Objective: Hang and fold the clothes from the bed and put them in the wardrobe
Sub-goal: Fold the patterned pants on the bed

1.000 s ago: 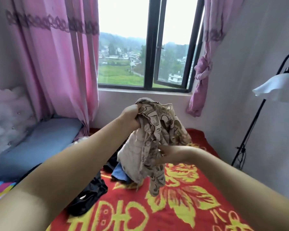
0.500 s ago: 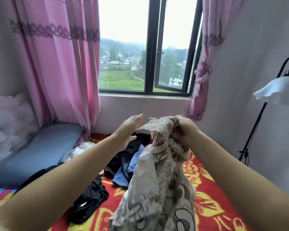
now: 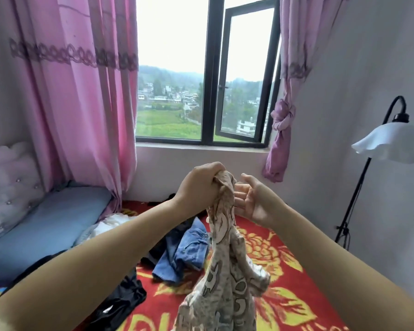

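Room: a bedroom with a dark-framed window point(image 3: 206, 75), one pane swung open; pink curtains point(image 3: 81, 91) hang at either side, the right one knotted; a floor lamp point(image 3: 390, 144) with a white shade stands by the right wall.
Bed: a red blanket point(image 3: 285, 295) with yellow flowers covers it; a blue pillow point(image 3: 41, 230) lies at the left against a pale tufted headboard point(image 3: 7, 185).
Left hand point(image 3: 198, 185): fingers curled tight round the top of a beige patterned garment point(image 3: 225, 283), holding it up above the bed.
Right hand point(image 3: 253, 199): fingers straight and loosely spread, palm turned toward the cloth, fingertips just beside the gripped bunch; it holds nothing.
Garment: hangs from the left fist in a twisted column between the forearms; its lower end runs out of view at the bottom edge.
Other clothes: a blue denim piece point(image 3: 187, 254) lies crumpled on the blanket behind the hanging cloth; dark clothes point(image 3: 120, 304) lie nearer at the left; a white piece point(image 3: 112, 223) lies beside the pillow.
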A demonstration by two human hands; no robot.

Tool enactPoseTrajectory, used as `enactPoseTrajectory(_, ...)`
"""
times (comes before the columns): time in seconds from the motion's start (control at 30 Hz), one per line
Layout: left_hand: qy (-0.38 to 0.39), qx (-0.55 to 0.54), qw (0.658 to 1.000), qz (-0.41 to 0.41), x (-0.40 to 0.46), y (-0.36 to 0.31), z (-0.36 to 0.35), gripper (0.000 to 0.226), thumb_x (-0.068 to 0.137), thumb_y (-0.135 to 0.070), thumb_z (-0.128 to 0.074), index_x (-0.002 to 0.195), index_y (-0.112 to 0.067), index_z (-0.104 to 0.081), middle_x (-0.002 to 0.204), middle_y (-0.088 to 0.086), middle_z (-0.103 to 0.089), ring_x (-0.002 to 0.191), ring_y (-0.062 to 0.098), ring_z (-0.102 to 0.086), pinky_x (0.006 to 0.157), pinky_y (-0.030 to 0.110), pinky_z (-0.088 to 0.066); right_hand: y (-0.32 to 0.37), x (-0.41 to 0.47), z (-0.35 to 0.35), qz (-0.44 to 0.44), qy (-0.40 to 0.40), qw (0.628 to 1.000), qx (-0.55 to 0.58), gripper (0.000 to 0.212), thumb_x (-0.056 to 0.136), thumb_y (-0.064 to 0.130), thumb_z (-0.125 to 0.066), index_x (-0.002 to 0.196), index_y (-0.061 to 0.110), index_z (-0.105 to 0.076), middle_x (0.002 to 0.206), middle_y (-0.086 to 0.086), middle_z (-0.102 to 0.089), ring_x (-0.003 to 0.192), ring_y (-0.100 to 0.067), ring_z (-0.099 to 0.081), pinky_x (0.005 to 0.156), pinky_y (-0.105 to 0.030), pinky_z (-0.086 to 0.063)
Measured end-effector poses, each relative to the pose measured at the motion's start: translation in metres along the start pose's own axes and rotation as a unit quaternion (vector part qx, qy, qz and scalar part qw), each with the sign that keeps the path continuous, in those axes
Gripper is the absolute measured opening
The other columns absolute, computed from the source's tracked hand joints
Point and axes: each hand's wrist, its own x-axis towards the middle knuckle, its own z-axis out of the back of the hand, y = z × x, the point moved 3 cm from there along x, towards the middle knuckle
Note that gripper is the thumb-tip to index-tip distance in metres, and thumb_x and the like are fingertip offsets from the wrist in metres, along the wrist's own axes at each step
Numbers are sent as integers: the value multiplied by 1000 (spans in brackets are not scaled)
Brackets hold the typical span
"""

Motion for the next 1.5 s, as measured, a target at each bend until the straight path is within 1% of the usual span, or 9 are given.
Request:
enactPoseTrajectory(0.17, 1, 56, 982, 181, 37, 27, 5, 26, 84, -2, -45, 91, -13, -68, 84, -1, -65, 78, 17, -59, 68, 24, -45, -3, -12, -18, 34, 54, 974, -216, 19, 96, 27, -54, 113, 18, -55, 116, -2, -62, 112, -18, -57, 90, -47, -50)
enactPoseTrajectory(0.27, 72, 86, 974, 199, 48, 20, -4, 24, 81, -8, -45, 80, -8, -69, 79, 5, -68, 79, 26, -64, 68, 35, -52, -24, 0, -25, 15, -39, 911, -410, 33, 94, 40, -55, 100, 9, -65, 87, -2, -63, 82, -16, -63, 79, -41, -59)
enactPoseTrajectory(0.43, 120, 114, 958, 233, 52, 17, 4, 21, 73, -8, -47, 70, -4, -68, 70, 8, -66, 68, 26, -61, 56, 32, -48, -34, 16, -17, 0, -100, 928, -359, 33, 93, 32, -49, 89, 2, -63, 86, -16, -54, 66, -22, -57, 76, -51, -58)
enactPoseTrajectory(0.5, 153, 137, 945, 256, 51, 19, 12, 21, 72, -8, -48, 67, -6, -68, 67, 7, -63, 61, 22, -55, 50, 26, -41, -31, 14, -20, 25, -79, 936, -343, 51, 81, 50, -54, 91, 0, -61, 102, 4, -35, 80, -13, -41, 71, -46, -60)
enactPoseTrajectory(0.53, 178, 154, 935, 267, 52, 19, 13, 21, 72, -9, -48, 68, -5, -68, 67, 6, -62, 59, 20, -52, 49, 23, -39, -30, 13, -23, 27, -70, 932, -355, 69, 75, 59, -54, 99, -6, -61, 131, -27, -42, 119, -37, -48, 66, -40, -60)
enactPoseTrajectory(0.77, 379, 246, 856, 251, 54, 9, 8, 32, 86, -35, -53, 88, -6, -67, 72, 3, -59, 61, 18, -52, 56, 25, -43, -29, 15, -14, 85, -83, 885, -451, 50, 90, 47, -56, 74, 0, -63, 73, -12, -63, 66, -21, -59, 70, -41, -60)
enactPoseTrajectory(1.13, 354, -119, 817, 440, 32, 53, 67, 35, 85, -36, -65, 101, -5, -65, 84, 8, -70, 67, 19, -67, 65, 28, -58, -12, 4, 42, -6, -24, 929, -369, 29, 90, 34, -64, 87, 7, -73, 81, -11, -66, 58, -14, -58, 58, -26, -48)
enactPoseTrajectory(1.3, 343, -56, 849, 398, 18, 71, 81, 12, 91, -16, -58, 86, -8, -65, 67, 2, -62, 50, 8, -57, 48, 20, -47, 22, -8, 25, 43, 18, 934, -354, 22, 92, 27, -61, 88, 7, -69, 78, -8, -71, 64, -15, -66, 57, -25, -54)
enactPoseTrajectory(1.5, 303, 194, 888, 287, -11, 83, 59, 10, 87, -7, -53, 89, -16, -57, 85, 1, -61, 74, 17, -58, 68, 25, -46, 55, -12, 1, 78, 45, 914, -395, 29, 89, 28, -64, 98, 2, -71, 89, -14, -73, 72, -21, -69, 63, -26, -55)
